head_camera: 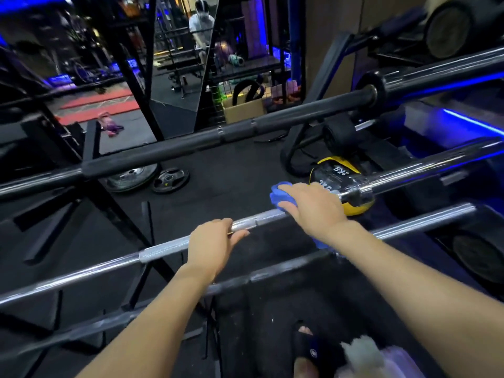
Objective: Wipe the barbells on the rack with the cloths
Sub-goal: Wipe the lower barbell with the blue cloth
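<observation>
Fingers [289, 207] of right hand [313, 205] curl over blue cloth [281, 193] on chrome barbell [163, 248], mid-rack; left hand [212, 241] grips bar. Risk: bar rolls, cloth slips off or skips underside.

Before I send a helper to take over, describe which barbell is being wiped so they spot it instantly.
Start at the black-sleeved bar crossing the rack and drop to the next one nearer you. It is the chrome barbell, the only bar with the left hand gripping its knurled middle and the right hand wrapping a blue cloth round it.
</observation>
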